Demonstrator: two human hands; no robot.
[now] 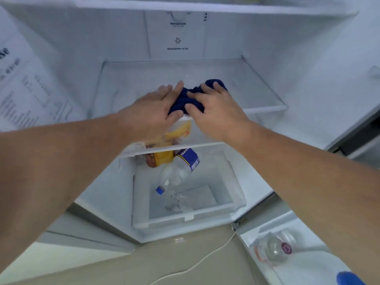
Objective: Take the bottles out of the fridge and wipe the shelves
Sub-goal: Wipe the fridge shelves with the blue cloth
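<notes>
A dark blue cloth (186,99) lies bunched on the glass shelf (257,83) inside the open fridge. My left hand (156,105) presses flat on the cloth's left side. My right hand (213,105) rests on its right side, fingers spread over the fabric. Below, in the clear bottom drawer (232,182), a clear plastic bottle (176,173) with a blue label and blue cap lies on its side. Another clear bottle (273,250) with a pink cap stands in the door rack at lower right.
A yellow food packet (164,156) sits at the back of the drawer under the shelf edge. A blue-capped item (349,277) shows at the bottom right corner. A white cable (205,258) runs across the beige floor. Fridge walls close in on both sides.
</notes>
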